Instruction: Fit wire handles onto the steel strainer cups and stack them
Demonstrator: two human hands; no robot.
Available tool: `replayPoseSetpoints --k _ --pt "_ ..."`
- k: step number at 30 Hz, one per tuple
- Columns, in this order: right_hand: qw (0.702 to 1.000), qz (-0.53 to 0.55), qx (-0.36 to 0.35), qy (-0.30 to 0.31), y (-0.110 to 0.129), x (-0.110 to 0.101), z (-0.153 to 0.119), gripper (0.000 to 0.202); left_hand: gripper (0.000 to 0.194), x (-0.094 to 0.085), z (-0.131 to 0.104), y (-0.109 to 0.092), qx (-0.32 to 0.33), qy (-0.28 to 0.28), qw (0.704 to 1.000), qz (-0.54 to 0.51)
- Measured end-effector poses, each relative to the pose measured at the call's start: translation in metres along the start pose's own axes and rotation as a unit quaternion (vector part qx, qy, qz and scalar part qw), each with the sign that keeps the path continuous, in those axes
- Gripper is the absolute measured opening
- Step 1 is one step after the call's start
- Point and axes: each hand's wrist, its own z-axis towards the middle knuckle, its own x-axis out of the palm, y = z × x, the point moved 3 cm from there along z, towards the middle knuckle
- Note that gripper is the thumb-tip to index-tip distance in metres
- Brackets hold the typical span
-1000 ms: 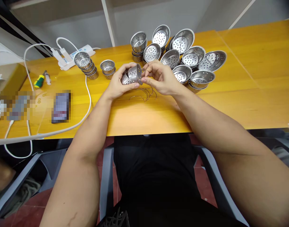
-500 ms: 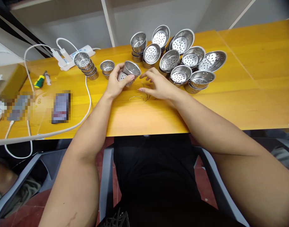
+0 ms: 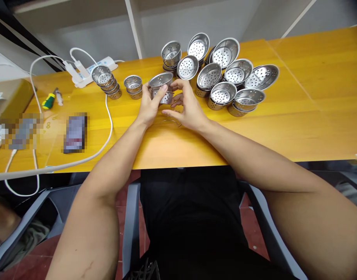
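Observation:
My left hand (image 3: 151, 103) is closed round a small perforated metal strainer basket (image 3: 161, 81), its thumb across the front. A second perforated wall (image 3: 167, 97) shows just below, seemingly another basket nested with it. My right hand (image 3: 187, 107) is at the right side of the basket, fingers curved and thumb apart. Its index fingertip is close to the rim; whether it touches I cannot tell. Under the hands, thin curved wires (image 3: 172, 121) lie on the table, partly hidden by the right hand. To the left stands a short stack of similar baskets (image 3: 133, 83).
Several stacked strainer baskets (image 3: 223, 93) stand at the back right. A taller stack (image 3: 104, 77) is by a white power strip (image 3: 108, 63). A white cable (image 3: 110, 116) loops past a phone (image 3: 75, 132). A green-yellow screwdriver (image 3: 49, 101) lies farther left on the yellow table (image 3: 283, 132).
The held baskets have turned more upright and shifted slightly right with my left hand. My right hand has moved left, up to the basket's side.

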Motion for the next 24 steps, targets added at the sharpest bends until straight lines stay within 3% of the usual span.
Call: replayPoseSetpoints --k 3,5,8,10,14,16,20,24 --pt "1.0 -0.01 -0.023 -0.004 0.003 0.001 0.003 0.056 0.096 0.011 -0.004 -0.008 -0.037 -0.015 0.997 -0.061" --pt "0.999 -0.024 -0.029 0.011 0.008 -0.004 0.005 0.043 0.093 0.009 -0.001 -0.017 -0.018 -0.023 0.998 -0.047" --pt "0.997 -0.049 -0.032 0.041 0.018 -0.014 0.007 0.041 0.091 -0.016 0.013 -0.028 0.07 -0.06 0.995 0.032" --pt "0.997 -0.054 -0.021 0.053 0.024 -0.02 0.007 0.045 0.108 -0.043 0.024 -0.03 0.123 -0.1 0.982 0.104" --pt "0.997 -0.062 0.017 0.05 0.028 -0.027 0.007 0.049 0.115 -0.098 0.044 -0.014 0.11 -0.153 0.954 0.232" --pt "0.997 -0.067 0.02 0.044 0.027 -0.028 0.007 0.053 0.111 -0.118 0.048 -0.002 0.115 -0.183 0.935 0.28" --pt "0.997 -0.068 0.014 0.046 0.023 -0.027 0.007 0.056 0.091 -0.134 0.056 0.027 0.085 -0.177 0.928 0.317" --pt "0.996 -0.069 0.006 0.052 0.022 -0.026 0.006 0.055 0.096 -0.143 0.063 0.054 0.019 -0.228 0.925 0.302"
